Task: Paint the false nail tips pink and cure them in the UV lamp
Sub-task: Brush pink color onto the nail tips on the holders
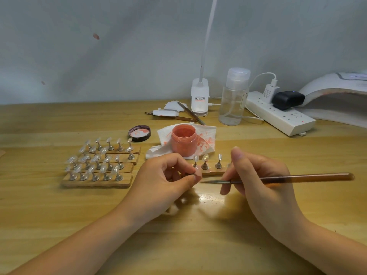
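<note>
Left hand (168,179) hovers over the tabletop (59,225), fingers curled, pinching a nail tip (197,174). Right hand (262,183) grips a brush (288,178), held level, tip pointing left.

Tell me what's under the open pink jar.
A white paper towel smeared with pink lies under the pink jar, on the wooden table. The patch beneath the jar is hidden.

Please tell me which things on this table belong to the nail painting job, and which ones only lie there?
For the job: brush in right hand; nail tip pinched by left hand; open pink jar; strips of nail stands; UV lamp.

Lying about: jar lid, stained tissue, clear bottle, power strip, spare brushes.
</note>
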The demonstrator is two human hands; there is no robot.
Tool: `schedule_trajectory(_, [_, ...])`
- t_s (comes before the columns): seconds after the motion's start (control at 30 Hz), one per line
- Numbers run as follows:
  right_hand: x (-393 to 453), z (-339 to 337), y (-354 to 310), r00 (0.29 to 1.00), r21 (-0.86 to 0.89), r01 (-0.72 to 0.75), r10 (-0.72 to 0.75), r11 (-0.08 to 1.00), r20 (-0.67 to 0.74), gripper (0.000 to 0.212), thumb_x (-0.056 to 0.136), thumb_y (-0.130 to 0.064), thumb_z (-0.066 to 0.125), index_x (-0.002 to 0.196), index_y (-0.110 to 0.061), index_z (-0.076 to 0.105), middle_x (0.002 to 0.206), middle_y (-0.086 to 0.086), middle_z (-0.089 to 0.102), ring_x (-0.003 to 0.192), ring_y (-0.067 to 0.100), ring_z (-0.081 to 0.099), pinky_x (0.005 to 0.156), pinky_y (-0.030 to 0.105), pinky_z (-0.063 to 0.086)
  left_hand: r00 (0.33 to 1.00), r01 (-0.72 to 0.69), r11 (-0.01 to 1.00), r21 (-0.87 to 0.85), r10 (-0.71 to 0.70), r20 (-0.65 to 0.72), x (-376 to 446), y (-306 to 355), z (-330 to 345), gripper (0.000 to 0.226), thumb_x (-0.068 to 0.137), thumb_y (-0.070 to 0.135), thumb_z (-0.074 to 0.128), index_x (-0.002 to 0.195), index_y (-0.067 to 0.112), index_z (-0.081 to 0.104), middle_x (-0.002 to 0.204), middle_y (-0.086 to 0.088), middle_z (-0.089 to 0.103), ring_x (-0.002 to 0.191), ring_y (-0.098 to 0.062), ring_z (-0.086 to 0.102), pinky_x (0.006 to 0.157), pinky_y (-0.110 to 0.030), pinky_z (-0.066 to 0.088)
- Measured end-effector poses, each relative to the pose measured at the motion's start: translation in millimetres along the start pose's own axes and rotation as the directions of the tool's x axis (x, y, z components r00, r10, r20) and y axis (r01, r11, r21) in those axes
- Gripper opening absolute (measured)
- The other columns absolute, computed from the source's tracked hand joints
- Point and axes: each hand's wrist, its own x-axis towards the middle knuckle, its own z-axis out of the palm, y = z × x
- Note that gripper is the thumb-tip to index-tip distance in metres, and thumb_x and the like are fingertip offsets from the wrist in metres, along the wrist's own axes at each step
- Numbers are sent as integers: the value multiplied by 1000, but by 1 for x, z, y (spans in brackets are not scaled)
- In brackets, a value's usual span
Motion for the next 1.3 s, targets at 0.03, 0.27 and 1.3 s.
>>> schedule_trajectory(0.03, [0, 0, 0, 1000, 15, -4, 4, 1000, 4, 42, 85, -27, 48, 52, -3, 60, 47, 12, 59, 41, 1, 49, 48, 5, 35, 1000, 1, 1000, 0, -1, 3, 0, 0, 0, 13, 67, 25, 75, 68, 35, 67, 74, -2, 69, 60, -17, 56, 57, -24, 46])
schedule_trajectory(0.27, [4, 1, 0, 998, -11, 10, -10, 1000, -59, 34, 85, -29, 54, 60, -7, 63, 55, 7, 64, 44, 1, 52, 50, 4, 36, 1000, 14, 1000, -25, -13, 27, 0, 2, -1, 14, 69, 17, 75, 64, 27, 67, 59, 10, 63, 52, -5, 49, 47, -11, 38])
schedule_trajectory(1.3, [3, 0, 1, 997, 13, 69, -68, 998, -31, 35, 83, -32, 50, 64, -5, 62, 57, 2, 65, 48, -3, 54, 52, 2, 36, 997, -58, 994, -97, 62, 36, -5, 8, -1, 13, 62, 37, 70, 71, 29, 75, 41, 8, 51, 39, -2, 42, 39, -7, 31])
